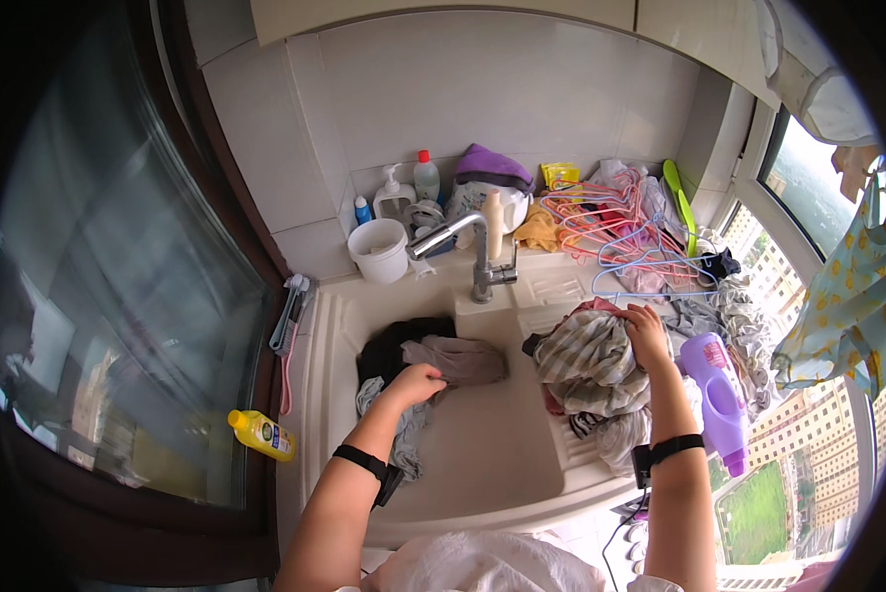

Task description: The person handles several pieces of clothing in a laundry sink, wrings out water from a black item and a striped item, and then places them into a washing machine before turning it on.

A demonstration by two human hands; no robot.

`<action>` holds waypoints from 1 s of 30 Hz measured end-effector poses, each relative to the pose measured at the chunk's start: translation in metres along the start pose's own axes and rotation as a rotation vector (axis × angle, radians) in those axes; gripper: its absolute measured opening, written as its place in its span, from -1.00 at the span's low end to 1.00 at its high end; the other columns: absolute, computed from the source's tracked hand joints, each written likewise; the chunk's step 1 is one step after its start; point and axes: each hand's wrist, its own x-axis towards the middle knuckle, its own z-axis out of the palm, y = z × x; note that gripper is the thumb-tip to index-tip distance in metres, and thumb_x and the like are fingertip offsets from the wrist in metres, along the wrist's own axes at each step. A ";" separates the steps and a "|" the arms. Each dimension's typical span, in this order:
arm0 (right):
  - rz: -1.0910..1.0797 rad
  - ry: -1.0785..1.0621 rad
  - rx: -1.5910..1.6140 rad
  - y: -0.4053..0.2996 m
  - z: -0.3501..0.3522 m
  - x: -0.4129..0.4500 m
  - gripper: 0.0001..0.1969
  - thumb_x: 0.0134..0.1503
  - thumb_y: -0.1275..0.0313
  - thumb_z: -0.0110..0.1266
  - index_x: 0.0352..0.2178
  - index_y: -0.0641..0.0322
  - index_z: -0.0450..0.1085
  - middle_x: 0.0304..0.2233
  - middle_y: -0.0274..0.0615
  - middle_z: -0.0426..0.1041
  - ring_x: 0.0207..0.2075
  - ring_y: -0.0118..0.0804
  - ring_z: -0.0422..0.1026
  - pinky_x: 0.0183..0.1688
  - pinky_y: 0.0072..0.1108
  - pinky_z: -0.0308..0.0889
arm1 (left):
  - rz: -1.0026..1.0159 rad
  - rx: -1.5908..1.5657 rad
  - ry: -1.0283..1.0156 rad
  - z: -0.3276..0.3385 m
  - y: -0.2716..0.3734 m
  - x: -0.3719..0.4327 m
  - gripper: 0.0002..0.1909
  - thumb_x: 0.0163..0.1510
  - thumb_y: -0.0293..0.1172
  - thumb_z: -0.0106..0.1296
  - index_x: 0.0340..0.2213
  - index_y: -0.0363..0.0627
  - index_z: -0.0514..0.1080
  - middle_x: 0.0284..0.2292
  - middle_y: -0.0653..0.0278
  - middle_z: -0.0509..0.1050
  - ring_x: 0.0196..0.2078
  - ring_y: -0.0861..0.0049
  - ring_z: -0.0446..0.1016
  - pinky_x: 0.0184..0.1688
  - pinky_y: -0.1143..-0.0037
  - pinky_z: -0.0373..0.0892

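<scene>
My left hand (416,383) is over the laundry sink (487,459), its fingers curled at the edge of a greyish-mauve cloth (454,359); whether it grips the cloth is unclear. Black cloth (395,344) and light grey-blue cloth (407,436) lie in the basin beside it. My right hand (646,337) rests on the right side of a bunched checked cloth (587,355), on the ribbed drainboard. Its fingers are spread over the cloth's top; a firm grip cannot be made out. Below that lies a bunched white cloth (624,440). The chrome faucet (481,259) stands behind the basin.
A white bucket (378,251), bottles and a pile of plastic hangers (620,222) line the back ledge. A purple detergent bottle (717,399) lies right of my right forearm. On the left ledge are a yellow bottle (262,435) and brushes (287,318). Clothes (831,296) hang by the window.
</scene>
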 end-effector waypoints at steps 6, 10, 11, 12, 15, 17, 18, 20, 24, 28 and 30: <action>-0.035 0.174 0.063 -0.089 -0.048 0.008 -0.56 -0.16 0.55 -0.05 -0.14 0.07 0.36 -0.06 -0.11 0.36 0.08 -0.05 0.18 0.12 -0.35 0.05 | -0.296 0.558 0.075 0.000 -0.099 -0.006 -0.47 -0.23 -0.14 0.14 -0.21 -0.22 0.43 -0.18 0.05 0.46 -0.11 0.19 0.43 -0.13 0.35 0.37; -0.357 0.051 0.256 -0.199 -0.009 -0.007 -0.64 -0.19 0.45 0.06 -0.25 0.18 0.40 -0.20 -0.07 0.40 -0.10 -0.04 0.32 -0.04 -0.35 0.22 | -0.388 0.749 -0.004 0.027 -0.145 -0.009 -0.46 -0.27 -0.17 0.15 -0.19 -0.17 0.43 -0.16 0.09 0.45 -0.07 0.26 0.41 -0.15 0.38 0.38; -0.397 -0.125 0.206 -0.211 0.015 -0.015 -0.61 -0.19 0.44 0.06 -0.22 0.15 0.40 -0.21 -0.05 0.41 -0.10 -0.03 0.33 -0.04 -0.36 0.24 | -0.389 0.788 -0.010 0.030 -0.149 -0.005 -0.45 -0.28 -0.18 0.16 -0.19 -0.17 0.43 -0.16 0.10 0.45 -0.07 0.27 0.41 -0.15 0.38 0.38; -0.428 -0.300 0.150 -0.218 0.038 -0.023 -0.58 -0.20 0.43 0.06 -0.19 0.13 0.40 -0.21 -0.03 0.41 -0.10 -0.01 0.33 -0.03 -0.38 0.25 | -0.345 0.765 -0.184 0.031 -0.140 -0.001 -0.51 -0.29 -0.22 0.15 -0.25 -0.16 0.46 -0.22 0.11 0.48 -0.13 0.28 0.45 -0.20 0.41 0.39; -0.430 -0.751 0.156 -0.200 0.109 -0.034 -0.55 -0.18 0.39 0.07 -0.14 0.12 0.38 -0.16 -0.05 0.40 -0.06 -0.03 0.33 -0.03 -0.38 0.26 | -0.183 0.168 -0.316 0.015 -0.066 -0.009 -0.85 -0.31 -0.36 0.04 -0.63 -0.17 0.47 -0.63 0.23 0.45 -0.60 0.47 0.40 -0.51 0.51 0.31; -0.458 -0.848 0.140 -0.210 0.144 -0.044 -0.42 -0.25 0.38 0.20 -0.08 0.18 0.33 -0.13 -0.02 0.39 -0.06 -0.05 0.34 -0.04 -0.38 0.25 | -0.200 -0.363 -0.151 -0.013 -0.037 -0.026 -0.92 -0.29 -0.43 0.01 -0.66 -0.17 0.42 -0.67 0.32 0.39 -0.63 0.59 0.33 -0.55 0.57 0.25; -0.487 -0.859 0.149 -0.221 0.151 -0.052 -0.42 -0.25 0.38 0.20 -0.08 0.18 0.33 -0.13 -0.02 0.39 -0.06 -0.05 0.34 -0.04 -0.38 0.25 | -0.148 -0.482 -0.128 -0.027 -0.028 -0.036 -0.93 -0.28 -0.45 -0.01 -0.64 -0.16 0.41 -0.66 0.34 0.38 -0.62 0.62 0.31 -0.55 0.59 0.24; -0.473 -0.594 0.192 -0.237 0.152 -0.058 -0.40 -0.29 0.33 0.27 -0.11 0.16 0.34 -0.24 -0.02 0.45 -0.11 -0.07 0.38 -0.09 -0.38 0.29 | -0.040 -0.689 -0.101 -0.049 -0.013 -0.046 -0.88 -0.24 -0.48 -0.03 -0.53 -0.17 0.41 -0.62 0.37 0.39 -0.59 0.66 0.32 -0.52 0.63 0.23; -0.216 -0.659 0.860 -0.233 0.169 -0.036 -0.48 -0.27 0.47 0.28 -0.18 0.31 0.34 -0.35 -0.18 0.47 -0.30 -0.31 0.45 -0.21 -0.55 0.32 | 0.110 -0.972 0.085 -0.069 0.009 -0.061 -0.79 -0.06 -0.35 -0.03 -0.36 -0.19 0.40 -0.48 0.33 0.42 -0.44 0.63 0.39 -0.35 0.61 0.30; -0.166 -0.547 1.031 -0.258 0.145 -0.039 -0.60 -0.21 0.54 0.17 -0.24 0.39 0.35 -0.44 -0.29 0.43 -0.40 -0.50 0.39 -0.30 -0.64 0.30 | -0.017 -1.389 0.270 -0.059 -0.023 -0.064 -0.59 0.07 -0.05 -0.10 -0.19 -0.12 0.34 -0.39 0.26 0.45 -0.33 0.45 0.45 -0.23 0.45 0.37; -0.097 -0.550 1.017 -0.272 0.122 -0.042 -0.60 -0.19 0.56 0.15 -0.22 0.39 0.34 -0.42 -0.28 0.43 -0.41 -0.49 0.39 -0.34 -0.63 0.32 | -0.199 -1.547 0.205 -0.044 -0.064 -0.056 -0.49 0.00 -0.08 0.01 -0.06 -0.04 0.25 -0.32 0.25 0.44 -0.27 0.41 0.46 -0.23 0.38 0.39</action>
